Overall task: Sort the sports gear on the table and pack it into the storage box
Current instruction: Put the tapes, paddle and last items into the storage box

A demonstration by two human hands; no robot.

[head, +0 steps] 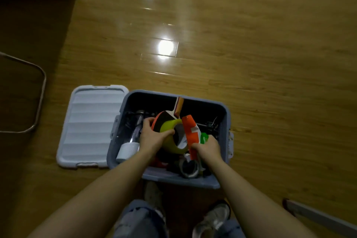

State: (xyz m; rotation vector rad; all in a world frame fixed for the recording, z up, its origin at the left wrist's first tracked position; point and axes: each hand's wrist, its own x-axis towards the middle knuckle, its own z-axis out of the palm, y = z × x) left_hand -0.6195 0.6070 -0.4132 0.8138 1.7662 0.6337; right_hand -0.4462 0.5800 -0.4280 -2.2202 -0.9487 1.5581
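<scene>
left hand gripping paddle, right hand perhaps pinching orange item, storage box

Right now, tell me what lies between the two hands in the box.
In the head view, a yellow-green curved piece and an orange-and-white item lie between the left hand and right hand, inside the storage box.
</scene>
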